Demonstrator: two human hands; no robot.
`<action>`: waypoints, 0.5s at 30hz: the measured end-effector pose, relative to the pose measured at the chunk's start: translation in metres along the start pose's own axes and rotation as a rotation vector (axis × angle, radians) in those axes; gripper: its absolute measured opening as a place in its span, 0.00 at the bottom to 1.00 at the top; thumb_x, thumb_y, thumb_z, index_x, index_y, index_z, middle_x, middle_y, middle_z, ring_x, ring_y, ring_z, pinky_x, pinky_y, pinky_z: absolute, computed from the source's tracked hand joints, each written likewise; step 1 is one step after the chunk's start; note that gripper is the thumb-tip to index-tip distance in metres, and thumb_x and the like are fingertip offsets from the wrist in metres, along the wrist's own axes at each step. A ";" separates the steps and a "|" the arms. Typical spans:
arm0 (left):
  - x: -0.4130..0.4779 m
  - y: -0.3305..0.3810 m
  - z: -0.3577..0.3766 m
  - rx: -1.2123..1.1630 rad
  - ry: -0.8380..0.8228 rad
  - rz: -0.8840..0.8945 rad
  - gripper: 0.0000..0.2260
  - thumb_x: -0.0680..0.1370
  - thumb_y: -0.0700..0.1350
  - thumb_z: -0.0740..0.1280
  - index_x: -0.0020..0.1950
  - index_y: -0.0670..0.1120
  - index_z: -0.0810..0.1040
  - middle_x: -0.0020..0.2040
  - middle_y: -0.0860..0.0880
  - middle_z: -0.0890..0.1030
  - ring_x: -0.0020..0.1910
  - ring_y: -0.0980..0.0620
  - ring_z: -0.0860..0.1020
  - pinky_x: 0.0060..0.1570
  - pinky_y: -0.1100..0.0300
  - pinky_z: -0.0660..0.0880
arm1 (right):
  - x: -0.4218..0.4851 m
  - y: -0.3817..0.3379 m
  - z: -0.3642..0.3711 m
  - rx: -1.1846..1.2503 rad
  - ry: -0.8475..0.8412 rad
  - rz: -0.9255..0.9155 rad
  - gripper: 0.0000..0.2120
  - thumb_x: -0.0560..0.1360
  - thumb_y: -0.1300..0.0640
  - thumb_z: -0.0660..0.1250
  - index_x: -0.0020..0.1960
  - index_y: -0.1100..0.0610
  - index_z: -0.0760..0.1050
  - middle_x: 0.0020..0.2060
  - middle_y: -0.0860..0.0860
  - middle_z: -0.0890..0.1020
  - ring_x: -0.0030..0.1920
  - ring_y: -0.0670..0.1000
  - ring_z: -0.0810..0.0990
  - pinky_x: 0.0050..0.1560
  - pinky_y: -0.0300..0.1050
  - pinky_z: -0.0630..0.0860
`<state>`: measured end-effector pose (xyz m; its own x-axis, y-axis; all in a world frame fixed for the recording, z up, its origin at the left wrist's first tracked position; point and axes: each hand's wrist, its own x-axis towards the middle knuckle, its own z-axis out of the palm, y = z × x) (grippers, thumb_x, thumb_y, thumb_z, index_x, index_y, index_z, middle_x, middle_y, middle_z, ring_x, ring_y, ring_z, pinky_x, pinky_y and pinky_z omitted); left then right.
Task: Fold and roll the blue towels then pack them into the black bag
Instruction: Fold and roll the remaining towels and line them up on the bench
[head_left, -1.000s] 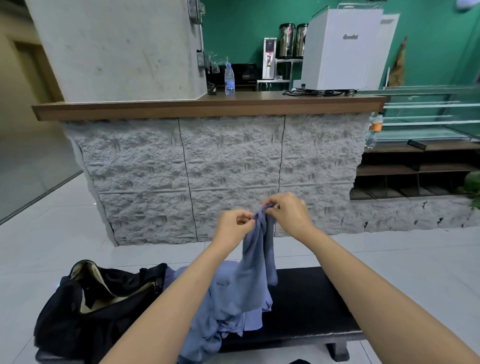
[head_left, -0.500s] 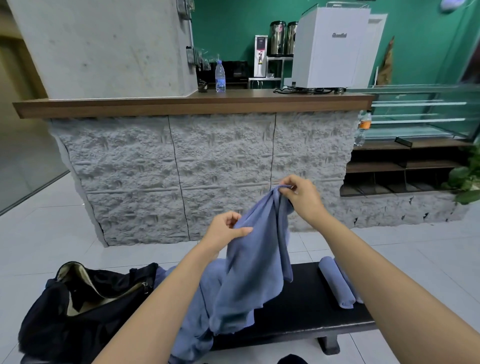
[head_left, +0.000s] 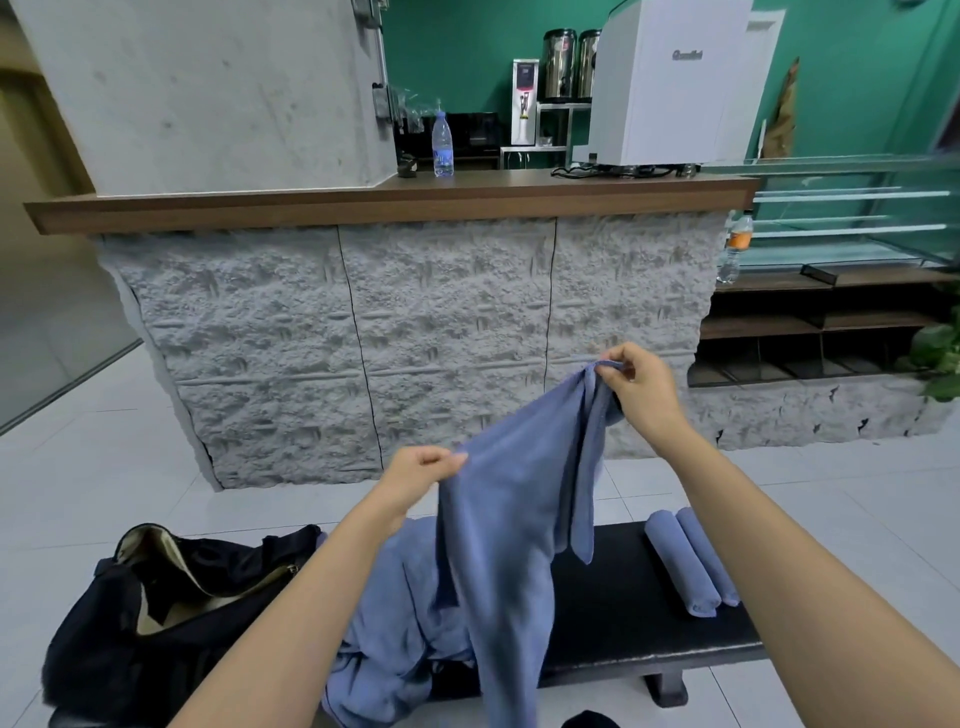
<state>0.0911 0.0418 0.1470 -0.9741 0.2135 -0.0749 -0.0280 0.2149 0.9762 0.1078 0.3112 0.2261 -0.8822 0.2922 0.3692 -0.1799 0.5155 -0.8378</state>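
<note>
Our L hand pinching blue towel edge, R hand gripping its corner higher, over worktop (two rolled towels at R), black bag open at L

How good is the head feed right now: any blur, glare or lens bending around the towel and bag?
Head view: the wide lens bows the counter into a curve; the towel, left hand and right hand are sharp; the glass case at far right is smeared; light is soft, with no glare; the bag is dark and shows little detail.
</note>
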 end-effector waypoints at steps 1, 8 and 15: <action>0.004 0.001 -0.004 -0.131 0.164 0.002 0.06 0.74 0.44 0.71 0.37 0.46 0.81 0.36 0.51 0.80 0.40 0.54 0.74 0.45 0.60 0.68 | -0.002 0.002 -0.003 -0.036 -0.013 -0.003 0.10 0.76 0.65 0.64 0.39 0.53 0.73 0.33 0.51 0.76 0.33 0.50 0.72 0.35 0.43 0.70; 0.008 0.048 0.033 0.061 0.078 0.280 0.04 0.75 0.38 0.69 0.42 0.44 0.83 0.36 0.55 0.81 0.33 0.68 0.76 0.38 0.72 0.71 | -0.029 -0.007 0.036 -0.187 -0.418 -0.202 0.19 0.71 0.63 0.72 0.59 0.51 0.76 0.38 0.45 0.78 0.39 0.43 0.73 0.45 0.34 0.71; 0.008 0.027 0.039 -0.006 0.039 0.256 0.04 0.73 0.34 0.71 0.43 0.41 0.83 0.35 0.53 0.82 0.34 0.63 0.78 0.39 0.69 0.74 | -0.028 -0.002 0.043 -0.455 -0.274 -0.250 0.05 0.74 0.51 0.68 0.49 0.48 0.81 0.40 0.44 0.78 0.46 0.45 0.73 0.39 0.42 0.68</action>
<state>0.0909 0.0863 0.1648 -0.9575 0.2232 0.1828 0.2196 0.1524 0.9636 0.1143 0.2670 0.2004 -0.9282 -0.0710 0.3652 -0.2459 0.8537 -0.4591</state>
